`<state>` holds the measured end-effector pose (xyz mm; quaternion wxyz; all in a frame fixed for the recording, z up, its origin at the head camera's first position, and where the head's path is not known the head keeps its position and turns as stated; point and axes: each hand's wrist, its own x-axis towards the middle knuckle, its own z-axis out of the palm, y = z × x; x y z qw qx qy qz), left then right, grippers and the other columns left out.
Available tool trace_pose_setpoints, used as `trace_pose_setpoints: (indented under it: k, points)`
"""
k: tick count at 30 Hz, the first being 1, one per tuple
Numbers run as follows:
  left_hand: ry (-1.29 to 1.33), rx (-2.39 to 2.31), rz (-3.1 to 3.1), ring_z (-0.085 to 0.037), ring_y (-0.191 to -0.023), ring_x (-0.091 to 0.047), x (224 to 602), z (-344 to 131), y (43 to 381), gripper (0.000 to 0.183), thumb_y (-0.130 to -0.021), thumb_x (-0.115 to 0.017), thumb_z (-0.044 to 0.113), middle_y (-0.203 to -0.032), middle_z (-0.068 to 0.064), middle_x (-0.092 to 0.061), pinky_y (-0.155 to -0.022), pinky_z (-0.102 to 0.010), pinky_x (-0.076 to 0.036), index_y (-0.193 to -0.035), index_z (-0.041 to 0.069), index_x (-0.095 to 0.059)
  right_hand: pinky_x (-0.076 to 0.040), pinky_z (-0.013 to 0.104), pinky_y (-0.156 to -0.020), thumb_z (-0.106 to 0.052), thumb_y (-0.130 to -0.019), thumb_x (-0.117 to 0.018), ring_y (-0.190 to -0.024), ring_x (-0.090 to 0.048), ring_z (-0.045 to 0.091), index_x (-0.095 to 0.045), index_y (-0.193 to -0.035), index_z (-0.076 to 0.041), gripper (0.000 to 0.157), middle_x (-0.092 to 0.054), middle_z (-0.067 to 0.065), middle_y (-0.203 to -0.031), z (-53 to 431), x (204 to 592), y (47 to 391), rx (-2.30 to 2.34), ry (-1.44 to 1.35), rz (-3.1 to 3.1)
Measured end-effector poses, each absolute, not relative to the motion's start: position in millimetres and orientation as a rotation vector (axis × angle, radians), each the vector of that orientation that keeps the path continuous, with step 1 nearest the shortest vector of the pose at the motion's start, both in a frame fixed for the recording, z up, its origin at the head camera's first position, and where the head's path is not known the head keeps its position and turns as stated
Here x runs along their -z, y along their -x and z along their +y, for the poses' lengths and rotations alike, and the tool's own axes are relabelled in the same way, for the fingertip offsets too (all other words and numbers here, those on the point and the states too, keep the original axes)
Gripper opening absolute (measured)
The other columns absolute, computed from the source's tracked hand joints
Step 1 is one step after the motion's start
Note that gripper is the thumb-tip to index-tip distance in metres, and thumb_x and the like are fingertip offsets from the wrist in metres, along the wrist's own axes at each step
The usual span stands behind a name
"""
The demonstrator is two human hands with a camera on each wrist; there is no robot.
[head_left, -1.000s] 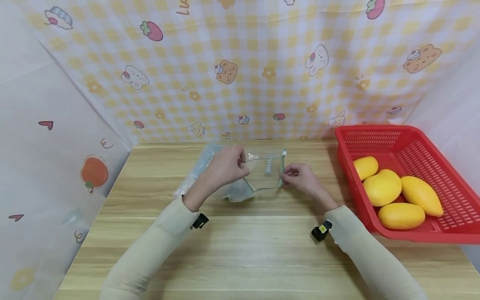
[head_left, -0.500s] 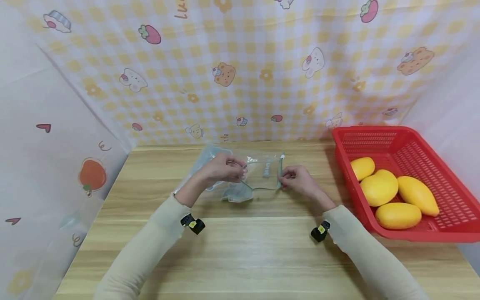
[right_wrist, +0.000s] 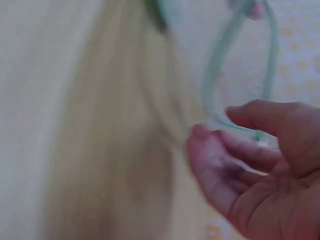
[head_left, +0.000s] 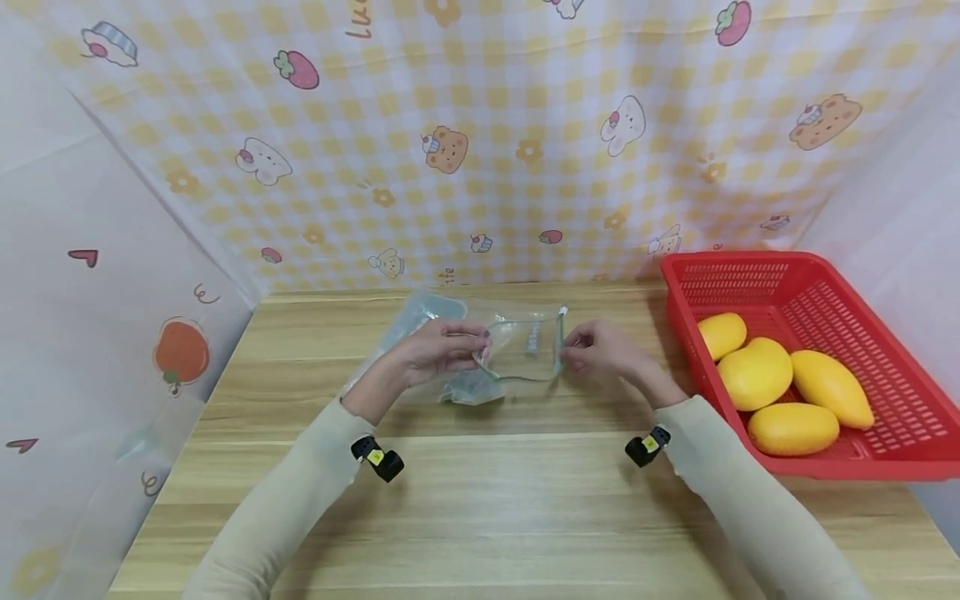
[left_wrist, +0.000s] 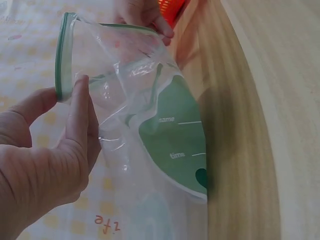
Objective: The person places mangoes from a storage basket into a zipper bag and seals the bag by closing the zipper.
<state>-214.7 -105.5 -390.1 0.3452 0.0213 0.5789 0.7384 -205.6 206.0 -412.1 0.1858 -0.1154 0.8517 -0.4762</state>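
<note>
A clear zip-lock bag with a green zip strip and a green printed label stands with its mouth spread open, toward the right. At the left side of the mouth, my left hand holds the rim, thumb at the green strip and fingers on the film in the left wrist view. My right hand is right beside the opposite rim; in the right wrist view its thumb and fingers are loosely curved and spread apart, with nothing between them.
A red plastic basket at the right holds several yellow mangoes. Another clear plastic bag lies flat behind the left hand on the wooden table. A checked curtain hangs behind the table.
My left hand has lowered slightly along the bag's mouth and its fingers have straightened. The right hand's fingers have come off the rim and drawn slightly right.
</note>
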Motion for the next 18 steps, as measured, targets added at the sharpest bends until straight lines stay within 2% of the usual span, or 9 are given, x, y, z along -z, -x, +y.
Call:
trace_pose_setpoints:
  k: [4,11,18]
  points:
    - [-0.043,-1.955,1.447,-0.021,-0.091,-0.07,393.7,-110.1,212.9,0.046,-0.101,-0.056,-0.007,-0.11,-0.016,-0.068,-0.086,-0.034,-0.059,-0.143,-0.017,-0.039,-0.062,0.043,-0.079,-0.009,-0.101,-0.062,-0.083,-0.065,0.024,-0.061,-0.115,0.012,0.025,-0.064,0.021,-0.096,209.9,384.5,214.0,1.214,0.267,2.339]
    - [-0.009,-1.985,1.439,-0.021,-0.09,-0.07,396.4,-115.3,210.1,0.042,-0.1,-0.056,-0.007,-0.125,-0.025,-0.062,-0.087,-0.034,-0.059,-0.14,-0.017,-0.044,-0.061,0.042,-0.08,-0.02,-0.103,-0.062,-0.093,-0.068,0.032,-0.059,-0.126,0.008,0.036,-0.066,0.018,-0.106,211.2,340.6,226.9,1.054,0.264,2.423]
    - [-0.038,-2.007,1.398,-0.021,-0.09,-0.07,397.0,-120.6,205.8,0.047,-0.102,-0.056,-0.005,-0.117,-0.021,-0.065,-0.087,-0.033,-0.059,-0.143,-0.019,-0.038,-0.062,0.047,-0.073,-0.021,-0.102,-0.063,-0.097,-0.067,0.038,-0.053,-0.13,0.01,0.043,-0.062,0.028,-0.116,223.9,327.9,233.4,0.877,0.315,2.446]
